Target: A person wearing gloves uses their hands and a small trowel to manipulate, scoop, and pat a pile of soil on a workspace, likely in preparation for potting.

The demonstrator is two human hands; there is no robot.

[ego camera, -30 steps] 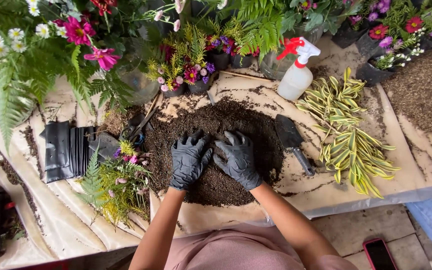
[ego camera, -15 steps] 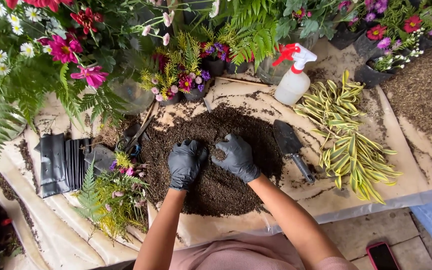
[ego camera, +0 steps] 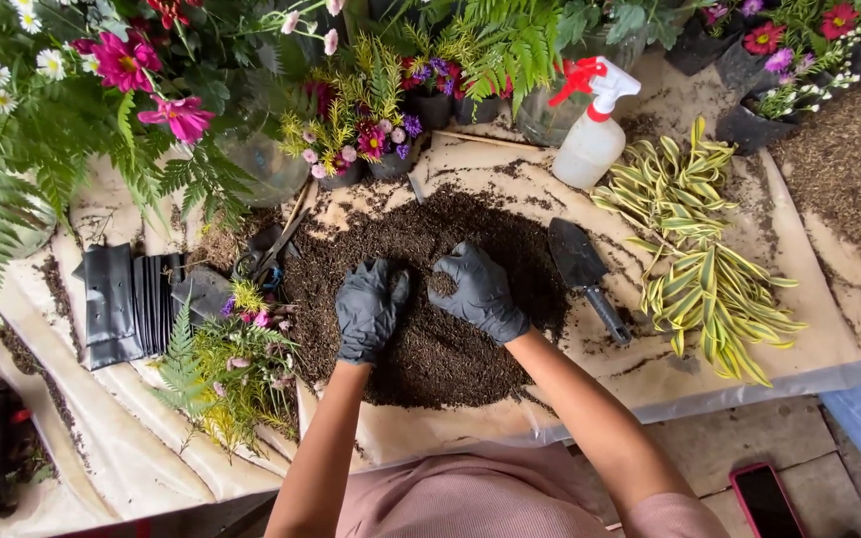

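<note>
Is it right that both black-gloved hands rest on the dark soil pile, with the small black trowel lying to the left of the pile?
Not quite. Both black-gloved hands, left hand and right hand, do rest on the dark soil pile, but the small black trowel lies at the pile's right edge, not left. The head view shows this.

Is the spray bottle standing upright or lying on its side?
Lying tipped: the spray bottle rests on the paper, its red trigger head pointing up-left.

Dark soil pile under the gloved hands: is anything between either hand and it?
Nothing visible does. The left hand in a black glove and the right hand in a black glove both rest directly on the dark soil pile. The black hand trowel lies off to the right.
</note>
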